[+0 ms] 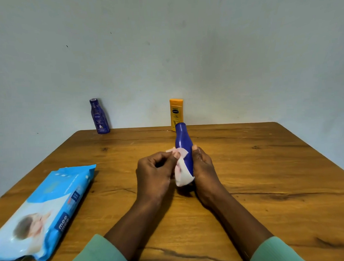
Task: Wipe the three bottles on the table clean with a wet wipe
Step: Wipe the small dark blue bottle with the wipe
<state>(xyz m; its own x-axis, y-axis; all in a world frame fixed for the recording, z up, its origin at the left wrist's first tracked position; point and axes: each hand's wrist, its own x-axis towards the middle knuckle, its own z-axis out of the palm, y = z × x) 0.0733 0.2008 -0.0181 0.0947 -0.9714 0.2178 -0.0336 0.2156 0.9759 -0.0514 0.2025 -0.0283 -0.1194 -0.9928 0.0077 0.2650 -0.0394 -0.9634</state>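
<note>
My right hand [203, 166] grips a plain dark blue bottle [183, 143] by its lower part, holding it tilted above the middle of the table with its top pointing away from me. My left hand [155, 170] pinches a white wet wipe [181, 175] and holds it against the bottle's left side. A second blue bottle with a label [99, 116] stands at the table's far edge on the left, against the wall. A yellow bottle [176, 112] stands at the far edge behind the held bottle, its lower part hidden by it.
A blue pack of wet wipes [46, 210] lies flat on the wooden table [267, 175] at the front left. A pale wall runs right behind the table's far edge.
</note>
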